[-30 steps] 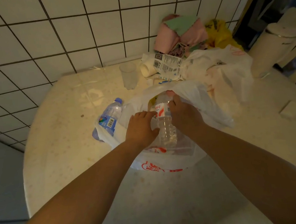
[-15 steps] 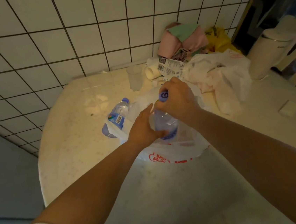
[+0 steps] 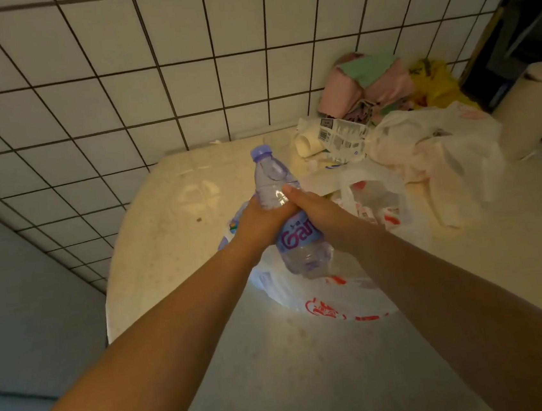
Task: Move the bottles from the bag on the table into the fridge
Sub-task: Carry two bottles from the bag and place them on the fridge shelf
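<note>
Bottle, purple cap, lifted clear above the bag on the table, left hand and right hand both wrapped around its middle; fridge not in view, stowing not yet done, bag contents unclear.

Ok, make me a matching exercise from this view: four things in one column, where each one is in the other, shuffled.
Things:
1. purple-capped bottle
2. white plastic bag with red print
3. pink and green cloth bundle
4. clear plastic cup

Places:
A. against the tiled wall at the back of the table
B. held above the bag by the left hand and right hand
C. lying open on the table under the hands
D. standing on the table behind the bottle's cap

Pairs: 1-B, 2-C, 3-A, 4-D
</note>
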